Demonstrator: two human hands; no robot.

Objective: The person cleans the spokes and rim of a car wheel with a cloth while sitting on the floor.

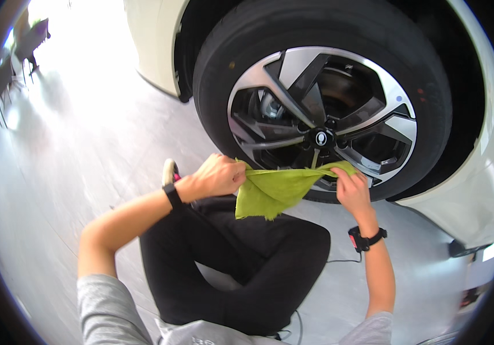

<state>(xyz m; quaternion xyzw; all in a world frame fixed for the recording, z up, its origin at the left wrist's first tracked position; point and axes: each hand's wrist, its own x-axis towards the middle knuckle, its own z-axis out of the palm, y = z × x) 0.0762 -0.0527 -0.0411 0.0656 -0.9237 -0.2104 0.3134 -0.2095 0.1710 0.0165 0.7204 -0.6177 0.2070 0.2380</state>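
Observation:
A yellow-green cloth [268, 194] is stretched between my two hands, its top edge taut and its lower part hanging loose over my knees. My left hand [223, 174] is closed on one corner. Fingers and thumb of my right hand [352, 185] pinch the other end. Just beyond the cloth stands a car wheel, its black tire [214, 86] around a silver and black alloy rim [290, 71]. The round center cap [320, 138] carries an emblem. The cloth hides the lower part of the rim; whether it touches the wheel I cannot tell.
White car bodywork [454, 194] curves around the wheel on both sides. My crossed legs in black trousers [229, 258] rest on the grey floor [100, 172]. A black cable [346, 260] runs from the device on my right wrist. Chairs [31, 41] stand at the far left.

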